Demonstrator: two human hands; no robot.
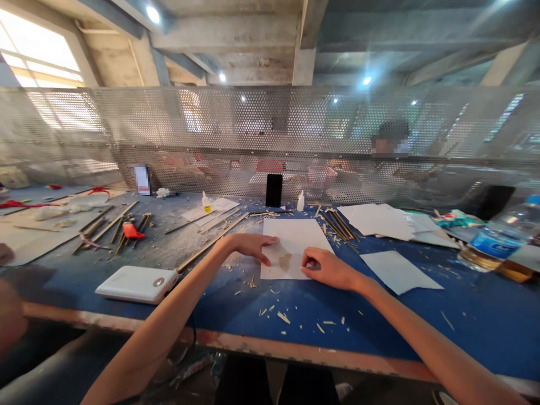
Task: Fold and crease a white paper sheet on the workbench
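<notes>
A white sheet of paper [295, 230] lies on the blue table in front of me. My left hand [255, 246] rests at the sheet's left edge, thumb and fingers apart, holding nothing. On the sheet's right side is my right hand [327, 267], its fingers curled in; whatever they may hold is too small to make out. A small brownish patch or shadow shows on the paper between the hands. Behind the sheet stand a black phone [274, 190] and a small white bottle [300, 201].
Thin sticks [340, 226] and more paper [375, 221] lie at the right, near a plastic bottle [491, 242]. A white device [137, 284] sits at the left, below bundled sticks with a red item [132, 230]. Wood chips litter the table. Another person's arm shows far left.
</notes>
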